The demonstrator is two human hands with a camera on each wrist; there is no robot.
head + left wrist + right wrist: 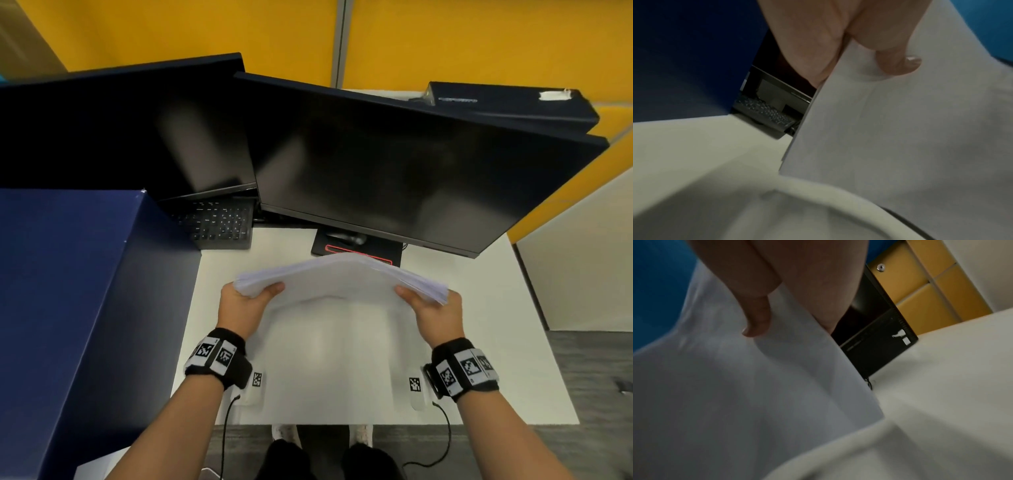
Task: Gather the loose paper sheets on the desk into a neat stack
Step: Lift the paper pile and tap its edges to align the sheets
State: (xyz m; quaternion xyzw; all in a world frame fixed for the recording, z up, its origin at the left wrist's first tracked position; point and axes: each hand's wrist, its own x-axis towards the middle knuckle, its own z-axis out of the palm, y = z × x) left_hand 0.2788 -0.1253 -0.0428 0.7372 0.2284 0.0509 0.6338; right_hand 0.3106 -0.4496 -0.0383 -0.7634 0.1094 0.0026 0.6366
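A stack of white paper sheets (342,277) stands upright and bowed above the white desk (479,359), held at both side edges. My left hand (245,301) grips the left edge, thumb on the near face, fingers hidden behind. My right hand (433,313) grips the right edge the same way. In the left wrist view the thumb presses the paper stack (900,129). The right wrist view shows the thumb on the paper stack (735,386). The sheets' top edges fan slightly.
Two dark monitors (394,171) stand behind the paper, with a black keyboard (219,222) under the left one. A tall dark blue box (68,308) fills the left side. A black monitor base (356,245) sits just behind the stack. Yellow partition panels (479,41) back the desk.
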